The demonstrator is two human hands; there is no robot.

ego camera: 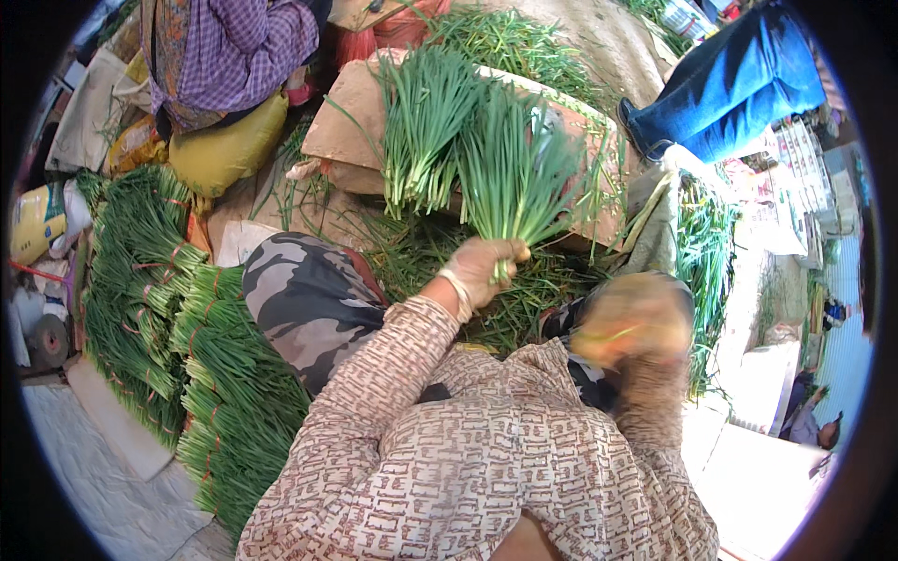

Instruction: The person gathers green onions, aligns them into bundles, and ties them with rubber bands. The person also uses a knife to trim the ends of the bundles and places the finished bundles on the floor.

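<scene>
My left hand point(484, 272), in a thin pale glove, is closed around the pale stem ends of a bunch of green garlic chives point(515, 168). The leaves fan out away from me over a low board-topped block. Beside that bunch, on the left of the block point(344, 133), lies a loose pile of similar chives point(424, 126). My right hand point(631, 322) is over my right knee, strongly blurred; something orange-yellow shows at it, and its fingers cannot be made out. Loose green leaves point(512, 308) lie on the ground between my legs.
Stacked chive bundles tied with reddish bands point(231, 365) stand at my left. Someone in a checked purple shirt point(231, 56) sits on a yellow sack point(231, 147) at the upper left. A person in blue jeans point(729, 84) stands at the upper right, near an open sack of greens point(701, 231).
</scene>
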